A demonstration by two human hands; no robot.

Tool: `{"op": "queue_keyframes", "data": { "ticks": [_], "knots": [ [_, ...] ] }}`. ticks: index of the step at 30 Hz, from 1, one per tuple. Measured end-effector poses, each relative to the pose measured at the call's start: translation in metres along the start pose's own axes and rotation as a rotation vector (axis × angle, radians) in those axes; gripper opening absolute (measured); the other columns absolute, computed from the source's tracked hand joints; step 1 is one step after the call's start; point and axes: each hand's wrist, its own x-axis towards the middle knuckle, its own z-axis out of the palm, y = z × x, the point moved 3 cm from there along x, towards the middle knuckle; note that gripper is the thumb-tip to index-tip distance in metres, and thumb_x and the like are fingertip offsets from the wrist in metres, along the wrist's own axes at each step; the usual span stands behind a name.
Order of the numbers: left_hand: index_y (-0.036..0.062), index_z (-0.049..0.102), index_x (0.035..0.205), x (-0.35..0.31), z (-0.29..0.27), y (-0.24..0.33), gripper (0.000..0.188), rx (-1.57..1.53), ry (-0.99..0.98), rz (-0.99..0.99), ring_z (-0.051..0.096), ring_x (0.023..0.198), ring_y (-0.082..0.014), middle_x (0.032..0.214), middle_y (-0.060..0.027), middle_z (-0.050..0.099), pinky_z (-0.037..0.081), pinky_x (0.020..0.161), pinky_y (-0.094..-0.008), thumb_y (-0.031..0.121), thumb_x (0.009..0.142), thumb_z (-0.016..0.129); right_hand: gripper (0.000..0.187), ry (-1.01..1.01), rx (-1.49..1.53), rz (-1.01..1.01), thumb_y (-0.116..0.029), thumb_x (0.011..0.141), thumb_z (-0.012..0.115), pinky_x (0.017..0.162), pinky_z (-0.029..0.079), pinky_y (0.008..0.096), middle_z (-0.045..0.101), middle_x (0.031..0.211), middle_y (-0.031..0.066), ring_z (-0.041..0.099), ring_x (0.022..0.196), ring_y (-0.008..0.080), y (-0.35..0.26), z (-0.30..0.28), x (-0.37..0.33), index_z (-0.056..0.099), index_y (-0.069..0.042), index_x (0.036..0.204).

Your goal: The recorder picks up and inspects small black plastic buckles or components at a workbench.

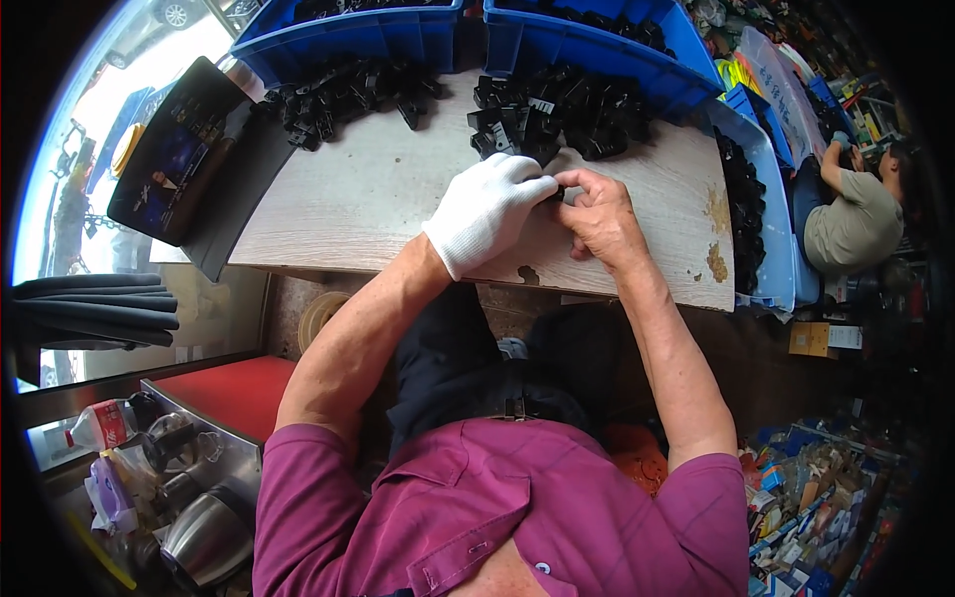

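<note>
The left hand (pixel 487 209), in a white knit glove, and the bare right hand (pixel 600 214) meet at the centre of the wooden desk (pixel 368 189). Both sets of fingers are closed together around a small black plastic part (pixel 560 193), which is mostly hidden between them; only a sliver shows at the contact point. The right thumb and forefinger pinch from 3 o'clock, the gloved fingers from 9 o'clock.

At 12 o'clock from the hands, just beyond them, lies a pile of black plastic parts (pixel 557 114). A second pile (pixel 343 92) lies at 10 o'clock, well apart. Two blue bins (pixel 597 50) stand along the far desk edge. A black tray (pixel 184 149) overhangs the desk's left edge. Another person (pixel 856 214) sits at 3 o'clock.
</note>
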Motion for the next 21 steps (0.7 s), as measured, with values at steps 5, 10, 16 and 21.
{"op": "queue_keyframes", "data": {
  "ticks": [5,10,16,21],
  "knots": [
    [0.01,0.073,0.111,-0.001,0.002,0.001,0.029,0.0,-0.026,0.021,0.066,0.099,-0.0321,0.108,-0.009,0.068,0.056,0.084,-0.0414,0.007,0.082,0.068,0.034,0.004,-0.02,0.003,0.0,0.086,0.069,0.039,0.044,0.0276,0.054,0.057,-0.0012,0.049,0.042,0.0086,0.002,0.001,-0.001,0.068,0.0,0.12],
    [0.0088,0.072,0.113,0.002,-0.002,0.006,0.031,0.023,-0.076,0.004,0.066,0.1,-0.033,0.11,-0.0107,0.068,0.056,0.084,-0.0415,0.006,0.082,0.067,0.035,0.032,-0.085,0.019,0.0,0.087,0.068,0.039,0.044,0.0266,0.055,0.058,-0.0027,0.05,0.043,0.0077,-0.005,0.002,-0.004,0.069,-0.001,0.122],
    [0.0075,0.071,0.117,0.002,0.003,0.002,0.035,0.044,-0.116,0.016,0.066,0.104,-0.0321,0.114,-0.0102,0.068,0.053,0.088,-0.0416,0.008,0.083,0.068,0.039,-0.004,-0.104,0.008,-0.002,0.083,0.071,0.044,0.053,0.0299,0.062,0.06,0.0042,0.059,0.045,0.0125,-0.007,-0.003,-0.003,0.069,0.001,0.122],
    [0.0075,0.067,0.121,-0.003,-0.002,0.008,0.044,0.169,-0.158,0.078,0.063,0.104,-0.0278,0.116,-0.0065,0.067,0.05,0.087,-0.0408,0.015,0.079,0.073,0.034,-0.022,-0.11,0.024,-0.001,0.084,0.069,0.042,0.047,0.0273,0.048,0.058,-0.0065,0.046,0.044,0.006,-0.01,0.003,-0.002,0.069,-0.001,0.118]
  ]
}}
